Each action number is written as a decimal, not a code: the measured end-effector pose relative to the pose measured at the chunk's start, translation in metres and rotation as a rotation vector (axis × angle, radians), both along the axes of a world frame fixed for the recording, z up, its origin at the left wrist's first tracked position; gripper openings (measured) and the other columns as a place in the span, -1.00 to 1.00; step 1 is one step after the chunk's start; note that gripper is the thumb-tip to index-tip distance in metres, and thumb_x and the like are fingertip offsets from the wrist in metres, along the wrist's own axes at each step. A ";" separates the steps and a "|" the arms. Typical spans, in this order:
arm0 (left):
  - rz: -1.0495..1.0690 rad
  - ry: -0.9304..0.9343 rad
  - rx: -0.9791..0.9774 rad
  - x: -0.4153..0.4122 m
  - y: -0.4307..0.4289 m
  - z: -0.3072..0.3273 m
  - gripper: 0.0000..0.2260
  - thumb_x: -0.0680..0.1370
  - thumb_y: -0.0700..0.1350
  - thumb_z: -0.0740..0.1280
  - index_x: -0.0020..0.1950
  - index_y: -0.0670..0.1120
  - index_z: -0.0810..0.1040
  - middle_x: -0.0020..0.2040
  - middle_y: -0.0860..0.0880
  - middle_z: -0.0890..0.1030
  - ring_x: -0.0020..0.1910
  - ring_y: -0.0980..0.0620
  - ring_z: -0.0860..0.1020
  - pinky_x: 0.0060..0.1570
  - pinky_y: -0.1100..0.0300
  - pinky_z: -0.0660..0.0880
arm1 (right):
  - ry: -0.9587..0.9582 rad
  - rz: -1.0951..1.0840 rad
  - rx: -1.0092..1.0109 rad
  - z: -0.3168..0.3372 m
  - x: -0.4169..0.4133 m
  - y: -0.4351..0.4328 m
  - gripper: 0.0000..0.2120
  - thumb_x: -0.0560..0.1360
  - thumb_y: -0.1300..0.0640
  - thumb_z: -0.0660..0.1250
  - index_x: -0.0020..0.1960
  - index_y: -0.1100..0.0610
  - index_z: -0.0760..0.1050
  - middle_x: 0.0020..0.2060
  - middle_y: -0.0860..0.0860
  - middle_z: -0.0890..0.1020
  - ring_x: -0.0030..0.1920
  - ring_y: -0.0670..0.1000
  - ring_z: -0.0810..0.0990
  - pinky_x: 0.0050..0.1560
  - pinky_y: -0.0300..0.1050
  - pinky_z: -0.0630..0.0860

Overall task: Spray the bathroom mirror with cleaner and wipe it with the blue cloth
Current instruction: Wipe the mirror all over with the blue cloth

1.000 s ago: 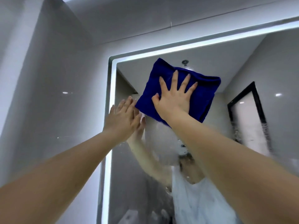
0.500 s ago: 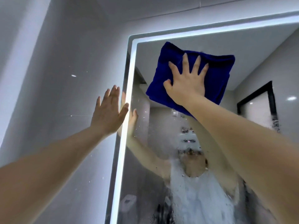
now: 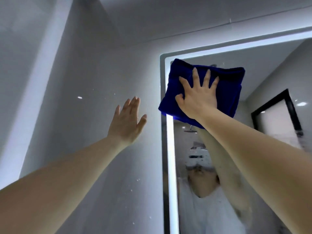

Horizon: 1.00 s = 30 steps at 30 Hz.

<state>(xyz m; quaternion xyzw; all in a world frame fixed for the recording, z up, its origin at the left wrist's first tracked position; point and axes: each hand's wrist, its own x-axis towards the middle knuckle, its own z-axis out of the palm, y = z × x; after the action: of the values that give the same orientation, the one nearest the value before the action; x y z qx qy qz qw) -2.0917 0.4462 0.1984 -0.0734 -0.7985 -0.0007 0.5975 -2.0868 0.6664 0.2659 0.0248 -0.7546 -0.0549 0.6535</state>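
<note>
The fingers (image 3: 195, 76) of the right hand (image 3: 197, 98) are spread wide and laid flat on the cloth (image 3: 228, 92), with the thumb stretched out to the left. The cloth is deep blue, soft and napped, folded into a thick, roughly square pad with rounded corners. It is pressed against the mirror (image 3: 263, 68) at its top left corner. The mirror is a smooth rectangular pane bordered by a bright white strip (image 3: 170, 157) set in a thin grey rim. Its lower glass is hazed and speckled with spray, and a black door frame (image 3: 278, 105) is reflected at the right. The wall (image 3: 94, 65) to the left is glossy grey tile, dotted with small pale specks (image 3: 137, 180).

Compared with half a second ago, the cloth is found further left, so that its left edge now covers the strip, where clear glass was seen between them. The left hand (image 3: 126, 122), then held at the mirror's edge, is now seen over the wall, apart from the rim.

The right hand is kept open, palm down on the cloth, nothing being gripped. The left hand is held open too, its fingers straight and close together, the thumb angled out. Whether the wall is touched by it cannot be told.
</note>
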 end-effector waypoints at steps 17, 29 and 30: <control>-0.177 -0.068 -0.092 -0.011 -0.018 -0.061 -0.38 0.52 0.23 -0.24 0.52 0.01 -0.25 0.54 0.04 -0.21 0.51 0.05 -0.19 0.47 0.04 -0.20 | -0.106 0.024 0.262 -0.059 -0.004 -0.021 -0.43 0.50 -0.19 -0.10 0.51 -0.20 0.01 0.56 0.02 -0.06 0.52 0.25 -0.15 0.45 0.29 -0.21; -0.224 -0.157 -0.047 0.015 0.018 -0.112 -0.43 0.58 0.20 -0.23 0.52 -0.01 -0.24 0.55 0.04 -0.17 0.52 0.06 -0.15 0.46 0.03 -0.19 | -0.252 0.031 0.381 -0.144 0.007 0.002 -0.44 0.49 -0.22 -0.11 0.49 -0.26 0.01 0.55 -0.02 -0.10 0.52 0.21 -0.22 0.44 0.25 -0.28; -0.250 -0.169 -0.044 0.016 0.026 -0.115 -0.43 0.58 0.19 -0.22 0.52 -0.02 -0.24 0.55 0.03 -0.15 0.52 0.07 -0.14 0.45 0.03 -0.18 | -0.263 0.032 0.401 -0.146 0.008 0.005 -0.44 0.49 -0.21 -0.12 0.49 -0.27 0.00 0.55 -0.03 -0.10 0.52 0.20 -0.22 0.43 0.23 -0.29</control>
<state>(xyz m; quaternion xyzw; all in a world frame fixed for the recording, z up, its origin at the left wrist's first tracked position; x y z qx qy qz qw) -2.0753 0.4719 0.0834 -0.1851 -0.8304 -0.0637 0.5216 -2.0785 0.6713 0.1198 0.1729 -0.8067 -0.1897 0.5323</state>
